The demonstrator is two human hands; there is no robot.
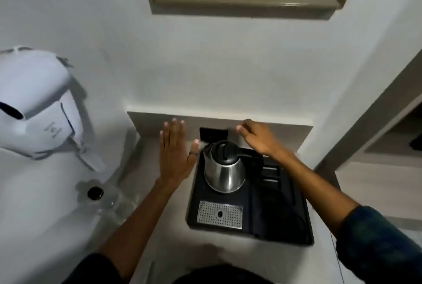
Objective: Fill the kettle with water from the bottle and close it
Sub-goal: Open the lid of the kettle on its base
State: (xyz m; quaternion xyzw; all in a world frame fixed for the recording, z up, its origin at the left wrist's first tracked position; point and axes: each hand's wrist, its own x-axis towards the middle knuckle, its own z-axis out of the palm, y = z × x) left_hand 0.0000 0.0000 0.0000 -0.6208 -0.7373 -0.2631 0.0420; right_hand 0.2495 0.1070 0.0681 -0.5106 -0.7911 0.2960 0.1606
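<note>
head view looks down on my two hands over the counter. the kettle (225, 165) stands upright on the black tray (280, 226), toward its far left part, lid shut as far as i can see, spout turned to the left and handle running off to the right. my left hand (174, 151) is spread flat and open, holding nothing, just beside the kettle's left side, thumb close to the spout. my right hand (258, 138) hovers past the kettle's top right, near the handle, fingers loosely curled and empty; whether it touches the handle i cannot tell.

the bottle (102, 197) is the thing that matters next. it stands with its black cap on, well off to the left of the tray, nearer to me than the kettle, by the white edge below the wall dispenser (36, 105). its long axis looks upright, seen from above. it lies on my left hand's side, down and left of that hand, so i judge the left is the one to fetch it while the right handles the lid. neither the cap nor the lid is off yet.
</note>
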